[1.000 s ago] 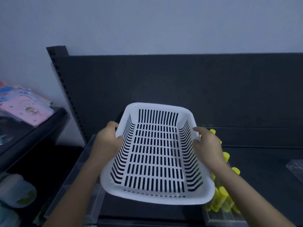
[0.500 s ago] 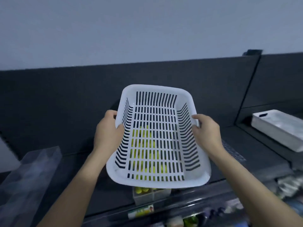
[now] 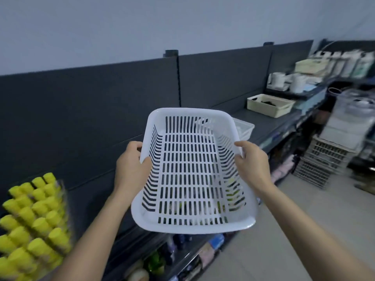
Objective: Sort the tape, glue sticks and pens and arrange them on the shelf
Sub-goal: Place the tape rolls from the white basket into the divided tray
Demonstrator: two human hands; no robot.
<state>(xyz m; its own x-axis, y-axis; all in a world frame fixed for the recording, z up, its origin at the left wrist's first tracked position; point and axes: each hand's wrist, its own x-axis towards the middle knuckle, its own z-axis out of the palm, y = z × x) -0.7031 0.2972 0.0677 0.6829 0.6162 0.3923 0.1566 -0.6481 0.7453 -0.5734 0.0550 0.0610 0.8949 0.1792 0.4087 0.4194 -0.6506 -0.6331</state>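
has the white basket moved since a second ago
Yes. The white basket, held by the left hand and right hand, has gone rightward: the yellow glue sticks, first at its right edge, now sit well to its left.

Stock aisle of a small shop.
Long dark metal shelving lines the wall, holding massed yellow-capped glue sticks (dozens alike), a beige tray and white containers; slotted crates stand stacked on the floor.

We see a cream bin far right, white mugs beyond it, slotted crates stacked on the pale floor, and a grey wall.
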